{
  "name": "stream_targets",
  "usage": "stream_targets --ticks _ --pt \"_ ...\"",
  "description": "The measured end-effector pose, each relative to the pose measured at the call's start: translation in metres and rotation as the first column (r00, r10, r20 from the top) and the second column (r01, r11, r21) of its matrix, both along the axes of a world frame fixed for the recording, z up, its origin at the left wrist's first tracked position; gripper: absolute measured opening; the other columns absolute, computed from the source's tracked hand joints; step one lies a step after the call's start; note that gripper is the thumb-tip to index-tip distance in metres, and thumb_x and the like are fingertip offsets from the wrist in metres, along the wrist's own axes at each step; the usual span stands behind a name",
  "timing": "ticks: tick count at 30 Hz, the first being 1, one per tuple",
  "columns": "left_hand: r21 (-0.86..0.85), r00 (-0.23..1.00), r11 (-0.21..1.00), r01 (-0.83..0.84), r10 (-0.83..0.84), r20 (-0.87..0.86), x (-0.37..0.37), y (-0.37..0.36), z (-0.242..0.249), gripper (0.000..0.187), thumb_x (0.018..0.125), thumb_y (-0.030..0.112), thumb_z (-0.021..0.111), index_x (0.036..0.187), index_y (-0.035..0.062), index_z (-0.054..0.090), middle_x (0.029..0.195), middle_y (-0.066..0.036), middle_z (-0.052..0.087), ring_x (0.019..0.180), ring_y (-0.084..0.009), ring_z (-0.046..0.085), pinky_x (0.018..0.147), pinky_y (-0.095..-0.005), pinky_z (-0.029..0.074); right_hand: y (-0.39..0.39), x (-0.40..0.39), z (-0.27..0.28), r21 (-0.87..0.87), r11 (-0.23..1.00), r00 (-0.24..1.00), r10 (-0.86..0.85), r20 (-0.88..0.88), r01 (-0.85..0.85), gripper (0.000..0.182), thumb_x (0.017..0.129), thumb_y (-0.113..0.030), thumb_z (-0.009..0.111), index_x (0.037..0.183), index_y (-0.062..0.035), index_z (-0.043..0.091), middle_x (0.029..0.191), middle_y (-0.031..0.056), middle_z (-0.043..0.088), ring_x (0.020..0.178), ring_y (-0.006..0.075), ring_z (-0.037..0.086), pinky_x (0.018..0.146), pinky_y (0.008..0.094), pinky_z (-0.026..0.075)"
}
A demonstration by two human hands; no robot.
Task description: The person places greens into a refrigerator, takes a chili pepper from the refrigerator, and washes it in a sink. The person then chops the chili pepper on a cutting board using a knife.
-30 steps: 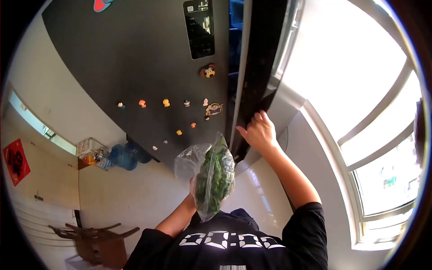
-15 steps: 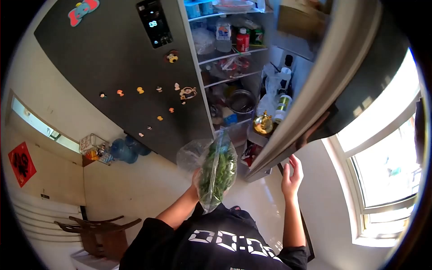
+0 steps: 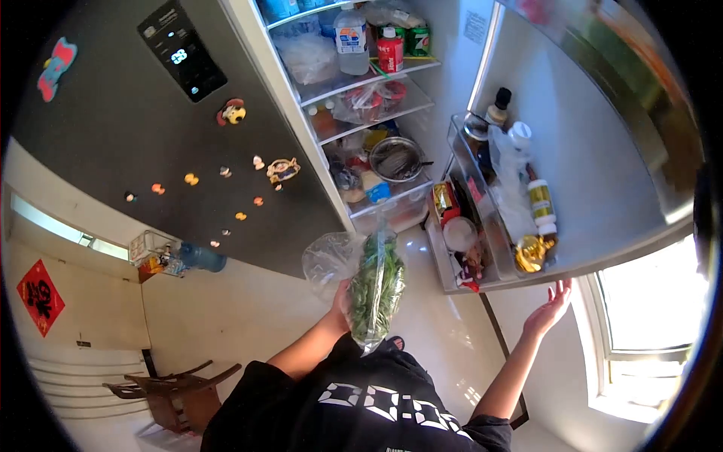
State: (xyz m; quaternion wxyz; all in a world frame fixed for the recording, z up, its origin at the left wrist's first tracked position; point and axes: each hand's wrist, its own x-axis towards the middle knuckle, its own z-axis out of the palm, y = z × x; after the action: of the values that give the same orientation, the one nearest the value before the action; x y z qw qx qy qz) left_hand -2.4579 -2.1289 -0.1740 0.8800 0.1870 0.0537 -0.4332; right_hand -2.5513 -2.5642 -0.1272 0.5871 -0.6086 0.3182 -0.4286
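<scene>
A clear plastic bag of green leafy vegetables (image 3: pixel 378 290) hangs in front of my chest, with my left hand (image 3: pixel 340 307) closed on its left side. My right hand (image 3: pixel 550 310) is raised at the lower edge of the right fridge door (image 3: pixel 602 203), its fingers apart and holding nothing; whether the fingertips touch the door is hard to tell. The door stands wide open, and the fridge shelves (image 3: pixel 369 89) are in full view.
Inside are a large clear bottle (image 3: pixel 351 41), a red bottle (image 3: pixel 390 51) and a metal pot (image 3: pixel 397 159). Door bins hold bottles and a golden object (image 3: pixel 532 254). The left fridge door (image 3: pixel 188 151) is closed. A wooden chair (image 3: pixel 181 395) stands lower left.
The right fridge door has swung farther open to the right, showing more of its bins. My right hand has moved right with it. The view has shifted closer to the fridge.
</scene>
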Motion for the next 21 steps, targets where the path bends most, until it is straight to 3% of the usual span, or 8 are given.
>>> stream_targets --ticks 6,7,10,15,18,19,20,21 --pt "-0.207 0.996 0.978 0.023 -0.040 -0.076 0.070 -0.013 -0.024 0.072 0.090 0.058 0.044 0.138 0.0052 0.054 0.129 -0.018 0.063 0.111 -0.0325 0.065 0.093 -0.0476 0.055 -0.053 0.026 -0.013 0.037 0.987 0.987 -0.158 0.040 0.157 0.060 0.108 -0.045 0.036 0.152 -0.0046 0.038 0.150 0.0116 0.045 0.140 0.0230 0.040 0.116 0.0431 0.028" --pt "-0.070 0.993 0.997 0.022 -0.030 -0.118 0.084 -0.014 -0.030 0.072 0.090 0.058 0.044 0.137 0.0050 0.056 0.126 -0.018 0.064 0.108 -0.0332 0.066 0.091 -0.0483 0.056 -0.062 0.029 -0.015 0.040 0.985 0.985 -0.167 0.047 0.166 0.060 0.108 -0.046 0.036 0.152 -0.0047 0.037 0.151 0.0115 0.045 0.140 0.0232 0.040 0.116 0.0432 0.027" --pt "0.013 0.980 1.000 0.014 -0.011 -0.200 0.113 -0.018 -0.042 0.070 0.091 0.056 0.042 0.135 0.0033 0.057 0.122 -0.019 0.066 0.104 -0.0353 0.068 0.089 -0.0501 0.056 -0.072 0.041 -0.014 0.052 0.980 0.977 -0.198 0.083 0.194 0.063 0.108 -0.050 0.033 0.152 -0.0045 0.034 0.153 0.0122 0.041 0.142 0.0240 0.037 0.118 0.0446 0.024" --pt "-0.028 0.977 1.000 0.009 -0.015 -0.213 0.146 -0.023 -0.057 0.059 0.097 0.042 0.037 0.134 0.0014 0.058 0.123 -0.017 0.068 0.110 -0.0317 0.067 0.099 -0.0464 0.053 -0.064 0.067 0.003 0.292 0.927 0.949 -0.284 0.135 0.236 0.070 0.108 -0.052 0.033 0.159 -0.0059 0.020 0.163 0.0125 0.026 0.149 0.0254 0.027 0.125 0.0440 0.015" --pt "-0.012 0.966 0.997 -0.079 0.074 -0.247 0.162 -0.032 -0.045 0.057 0.097 0.042 0.039 0.133 0.0014 0.059 0.123 -0.017 0.068 0.111 -0.0307 0.067 0.101 -0.0454 0.051 -0.084 0.060 -0.024 0.405 0.907 0.945 -0.229 0.234 0.119 0.077 0.104 -0.059 0.037 0.160 -0.0112 0.017 0.165 0.0111 0.022 0.149 0.0307 0.030 0.123 0.0501 0.026" --pt "0.045 0.962 0.995 -0.093 0.102 -0.252 0.167 -0.034 -0.045 0.057 0.097 0.041 0.038 0.132 0.0010 0.060 0.121 -0.017 0.069 0.106 -0.0312 0.068 0.097 -0.0455 0.054 -0.067 0.071 -0.020 0.306 0.918 0.931 -0.317 0.179 0.254 0.081 0.101 -0.062 0.039 0.160 -0.0109 0.018 0.163 0.0116 0.027 0.147 0.0328 0.033 0.120 0.0545 0.030" --pt "0.102 0.957 0.989 -0.111 0.134 -0.258 0.171 -0.038 -0.044 0.056 0.098 0.040 0.037 0.131 0.0006 0.060 0.118 -0.018 0.069 0.101 -0.0318 0.069 0.093 -0.0456 0.056 -0.091 0.061 -0.045 0.340 0.921 0.919 -0.287 0.271 0.188 0.076 0.100 -0.060 0.044 0.156 -0.0122 0.031 0.156 0.0101 0.038 0.141 0.0306 0.041 0.116 0.0519 0.037" --pt "0.160 0.950 0.979 -0.129 0.168 -0.263 0.174 -0.039 -0.045 0.056 0.098 0.039 0.037 0.130 0.0002 0.061 0.115 -0.018 0.070 0.096 -0.0323 0.071 0.088 -0.0457 0.058 -0.090 0.064 -0.047 0.359 0.907 0.907 -0.325 0.267 0.219 0.078 0.099 -0.062 0.045 0.157 -0.0123 0.030 0.157 0.0106 0.038 0.142 0.0319 0.041 0.116 0.0535 0.036"
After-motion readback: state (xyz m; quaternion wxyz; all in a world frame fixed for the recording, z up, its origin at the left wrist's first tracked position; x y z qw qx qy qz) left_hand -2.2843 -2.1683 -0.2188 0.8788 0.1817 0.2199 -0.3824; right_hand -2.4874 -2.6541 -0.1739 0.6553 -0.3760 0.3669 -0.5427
